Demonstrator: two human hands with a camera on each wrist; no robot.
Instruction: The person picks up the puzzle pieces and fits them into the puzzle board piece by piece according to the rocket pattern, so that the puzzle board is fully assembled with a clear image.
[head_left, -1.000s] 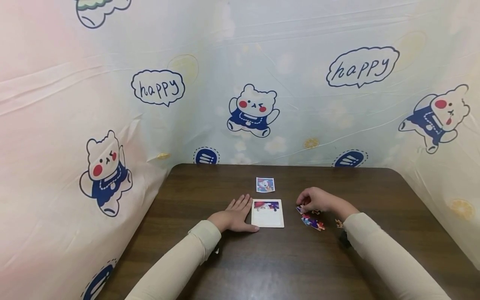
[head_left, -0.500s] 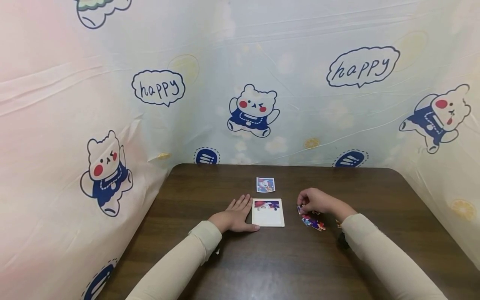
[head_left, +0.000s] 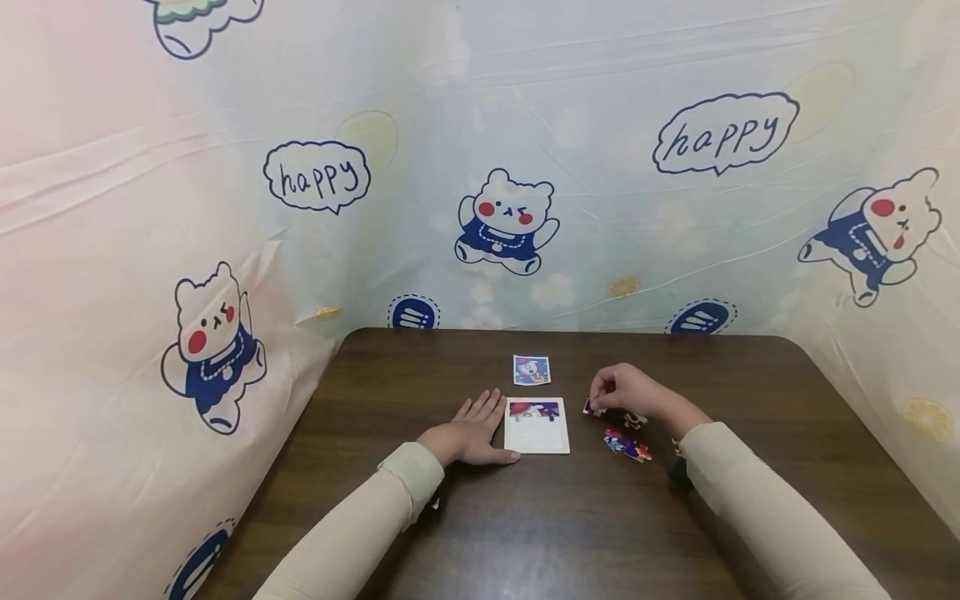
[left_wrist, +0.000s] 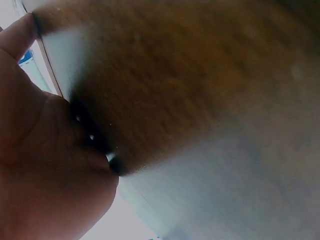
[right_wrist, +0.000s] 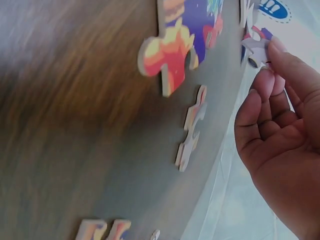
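Spread flat, the left hand [head_left: 471,433] should brace the tray [head_left: 537,440] while the right hand [head_left: 628,392] levels its pinched piece [right_wrist: 257,49].

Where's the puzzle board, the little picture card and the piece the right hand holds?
Puzzle board [head_left: 537,436]: head view, blank white part.
Picture card [head_left: 532,370]: head view, its middle.
Held piece [right_wrist: 256,49]: right wrist view, pale part.

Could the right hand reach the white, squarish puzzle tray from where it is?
Probably yes: the bare right hand, pinching a small multicoloured jigsaw piece, is near the tray's right edge, only brown wood-grain tabletop showing between.
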